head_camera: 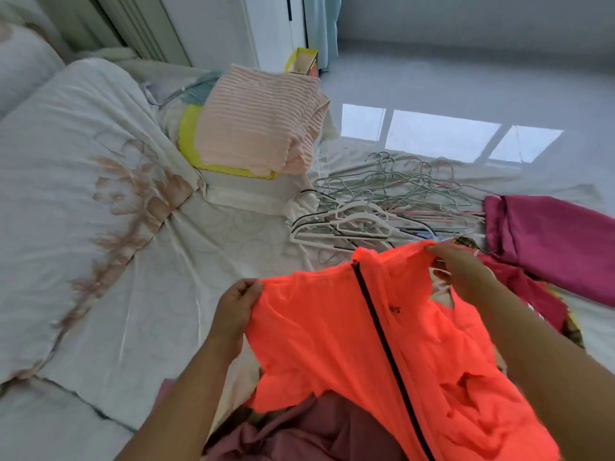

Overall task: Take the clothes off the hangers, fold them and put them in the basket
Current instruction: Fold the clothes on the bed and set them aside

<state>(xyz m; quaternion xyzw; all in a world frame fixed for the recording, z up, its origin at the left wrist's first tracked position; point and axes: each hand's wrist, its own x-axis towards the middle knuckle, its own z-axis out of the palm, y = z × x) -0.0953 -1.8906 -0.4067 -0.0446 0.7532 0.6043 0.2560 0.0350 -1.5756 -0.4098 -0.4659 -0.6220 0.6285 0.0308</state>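
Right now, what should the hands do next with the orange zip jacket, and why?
Probably lay the orange jacket flat on the bed. The left hand and right hand each grip a shoulder, holding it spread in the air, so it looks ready to fold.

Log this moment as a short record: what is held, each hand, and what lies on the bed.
held: orange zip jacket, spread between both hands
left hand: grips one shoulder
right hand: grips the other shoulder
hangers: empty pile on the bed, beyond the jacket
folded: pink striped garment on a yellow container
magenta garment: right of the hangers
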